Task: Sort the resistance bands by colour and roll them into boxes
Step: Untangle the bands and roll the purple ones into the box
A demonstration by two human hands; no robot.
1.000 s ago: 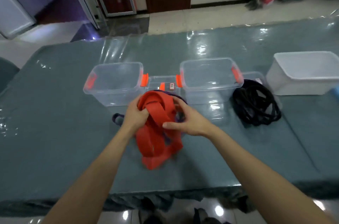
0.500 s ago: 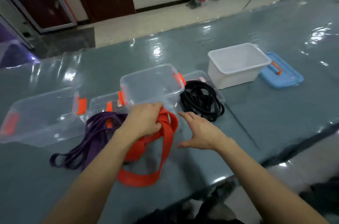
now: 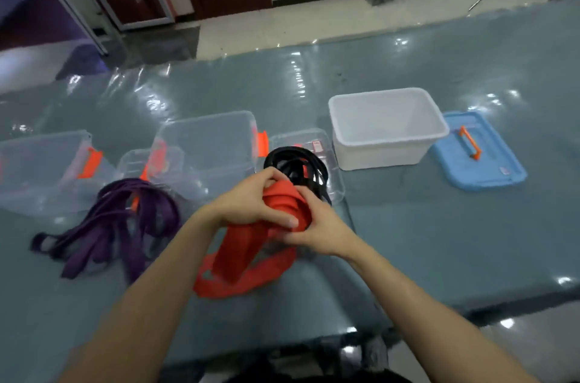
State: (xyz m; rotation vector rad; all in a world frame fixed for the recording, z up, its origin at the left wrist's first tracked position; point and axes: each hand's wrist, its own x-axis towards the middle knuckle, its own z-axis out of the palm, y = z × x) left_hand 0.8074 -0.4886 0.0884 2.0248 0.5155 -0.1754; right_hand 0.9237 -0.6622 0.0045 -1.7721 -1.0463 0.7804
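Left hand (image 3: pixel 248 203) and right hand (image 3: pixel 320 227) grip the part-rolled red band (image 3: pixel 241 257) near the tabletop (image 3: pixel 439 241) front edge — purple bands (image 3: pixel 119 219), black bands (image 3: pixel 293 161) unrolled, boxes (image 3: pixel 205 115) seemingly unfilled.

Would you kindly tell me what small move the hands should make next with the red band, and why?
Probably wind one more turn of the flat red rubber resistance band: the left hand and right hand grip its rolled end, but a long loose loop lies unrolled on the grey-green table, too slack for boxing.

Glossy film over the table (image 3: pixel 439 225); clear plastic boxes (image 3: pixel 207 144); matt rubbery red band (image 3: pixel 238 254).
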